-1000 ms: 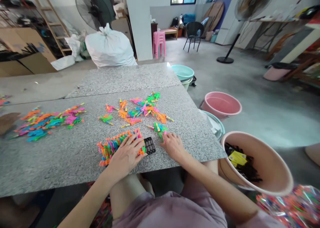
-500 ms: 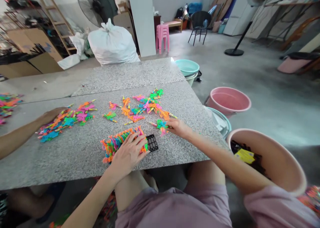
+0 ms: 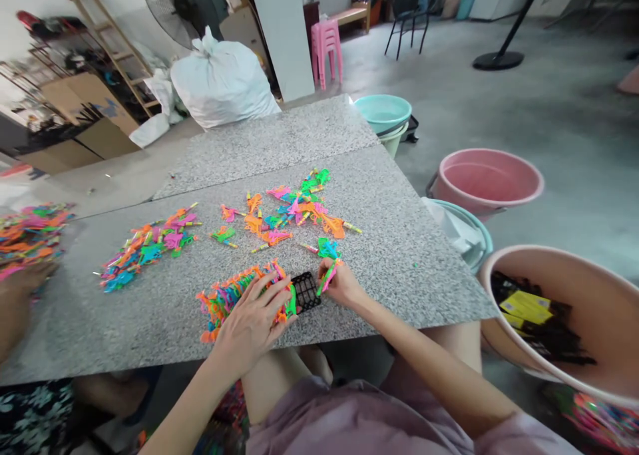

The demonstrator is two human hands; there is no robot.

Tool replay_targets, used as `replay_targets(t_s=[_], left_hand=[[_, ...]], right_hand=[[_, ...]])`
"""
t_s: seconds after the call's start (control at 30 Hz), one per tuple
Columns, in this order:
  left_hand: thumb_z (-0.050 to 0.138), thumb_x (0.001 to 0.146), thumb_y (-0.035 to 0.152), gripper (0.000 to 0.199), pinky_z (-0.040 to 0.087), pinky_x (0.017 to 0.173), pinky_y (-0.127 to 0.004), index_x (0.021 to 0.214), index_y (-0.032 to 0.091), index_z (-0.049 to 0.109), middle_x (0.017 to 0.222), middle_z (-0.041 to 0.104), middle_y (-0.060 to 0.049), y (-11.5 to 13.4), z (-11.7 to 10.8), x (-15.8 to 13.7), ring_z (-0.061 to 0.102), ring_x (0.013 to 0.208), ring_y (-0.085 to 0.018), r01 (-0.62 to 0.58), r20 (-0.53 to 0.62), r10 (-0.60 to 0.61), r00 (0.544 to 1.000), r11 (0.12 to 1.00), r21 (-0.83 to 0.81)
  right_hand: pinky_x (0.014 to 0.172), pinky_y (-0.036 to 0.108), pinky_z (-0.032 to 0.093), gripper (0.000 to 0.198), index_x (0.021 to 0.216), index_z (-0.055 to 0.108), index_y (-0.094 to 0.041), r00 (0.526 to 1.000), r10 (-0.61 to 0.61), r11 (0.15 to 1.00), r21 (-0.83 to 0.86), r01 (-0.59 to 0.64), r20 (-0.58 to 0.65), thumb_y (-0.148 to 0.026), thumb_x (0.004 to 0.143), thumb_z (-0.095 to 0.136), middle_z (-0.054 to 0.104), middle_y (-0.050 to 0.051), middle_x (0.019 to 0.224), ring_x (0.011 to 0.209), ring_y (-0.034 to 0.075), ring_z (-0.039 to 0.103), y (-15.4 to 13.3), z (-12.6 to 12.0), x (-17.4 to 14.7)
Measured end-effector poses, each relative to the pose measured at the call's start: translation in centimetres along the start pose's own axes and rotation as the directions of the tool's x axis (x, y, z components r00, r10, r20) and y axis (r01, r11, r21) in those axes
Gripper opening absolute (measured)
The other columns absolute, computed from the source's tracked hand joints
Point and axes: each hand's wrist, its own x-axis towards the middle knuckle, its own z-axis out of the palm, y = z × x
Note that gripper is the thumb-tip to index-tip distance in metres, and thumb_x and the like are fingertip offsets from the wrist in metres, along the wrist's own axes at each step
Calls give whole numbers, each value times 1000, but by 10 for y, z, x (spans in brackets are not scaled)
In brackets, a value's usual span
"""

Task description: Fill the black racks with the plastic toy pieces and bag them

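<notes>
My left hand (image 3: pixel 257 312) lies with fingers spread over a row of small bright plastic toys (image 3: pixel 219 295), packed side by side. From the right end of that row a black plastic grid rack (image 3: pixel 305 291) sticks out, its cells bare. Just right of the rack my right hand (image 3: pixel 344 283) pinches a small pink and green plastic toy (image 3: pixel 327 279), tilted towards the grid; the fingers partly hide it. Close beyond that hand lies a blue and green toy (image 3: pixel 328 247) with a thin striped stick.
Loose toys form a scattered pile (image 3: pixel 299 209) and a longer heap (image 3: pixel 150 245) on the granite table (image 3: pixel 389 255). At the left, another person's hand (image 3: pixel 24 295) is beside a further heap (image 3: pixel 34 232). Buckets, including a large tub (image 3: pixel 589 308), stand along the right edge.
My right hand has drawn nearer to the rack with the pink and green toy, leaving the blue and green one behind. The other person's hand has left the middle heap. My view has shifted.
</notes>
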Motion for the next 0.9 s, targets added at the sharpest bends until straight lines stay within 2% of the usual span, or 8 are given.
replay_targets(t_s=[0.1,0.17,0.27,0.4,0.5,0.63,0.73,0.9], left_hand=[[54,95,39,31,42,106,-49,118,18,57,136,57,-5,1,-1,1,39,131,-30,12,11,-12,1000,1000,5],[55,95,40,32,42,106,-49,118,18,57,136,56,-5,2,-2,2,39,131,-30,14,15,-14,1000,1000,5],[56,95,38,30,42,106,-49,117,18,57,136,56,-5,2,-3,2,37,133,-30,16,26,-16,1000,1000,-5],[57,94,34,27,43,105,-49,115,18,58,129,59,-7,3,-2,2,40,131,-30,17,9,-17,1000,1000,-8],[59,92,32,27,44,104,-51,115,17,58,126,58,-10,3,-1,1,43,128,-31,27,-28,-27,999,1000,11],[61,91,28,28,45,104,-51,116,17,57,127,55,-12,3,1,0,44,128,-31,36,-34,-35,999,999,8],[61,91,28,28,46,104,-51,115,16,57,123,58,-11,2,2,0,45,127,-30,19,-48,-19,999,1000,-5],[60,91,28,26,48,102,-51,113,14,57,121,58,-12,1,3,1,46,126,-31,5,-80,-5,997,1000,0]], right_hand=[[58,20,39,20,76,51,-19,998,-60,989,134,59,6,-6,63,60,56,-3,72,65,12,54,0,11,12],[59,20,41,18,76,52,-18,992,-116,982,156,107,50,-7,65,61,58,-2,72,66,12,56,-6,20,21],[63,21,40,15,77,56,-18,966,-205,976,-39,213,157,-6,69,60,63,0,72,68,14,59,-18,26,30],[64,26,38,15,95,64,-16,931,-248,880,-340,332,267,-16,81,59,69,7,84,76,20,63,-39,21,32],[64,27,38,21,105,64,-14,934,-174,834,-458,308,311,-20,88,54,71,11,87,77,22,65,-51,16,33],[67,26,39,21,103,67,-15,920,-192,846,-418,331,341,-17,85,56,72,10,92,82,22,66,-54,17,36],[66,25,38,18,99,68,-16,942,-181,875,-390,286,283,-16,84,58,72,9,91,81,20,66,-51,16,37],[63,22,39,9,85,68,-13,984,-49,920,-375,111,172,-14,76,68,71,7,85,78,17,65,-46,9,42]])
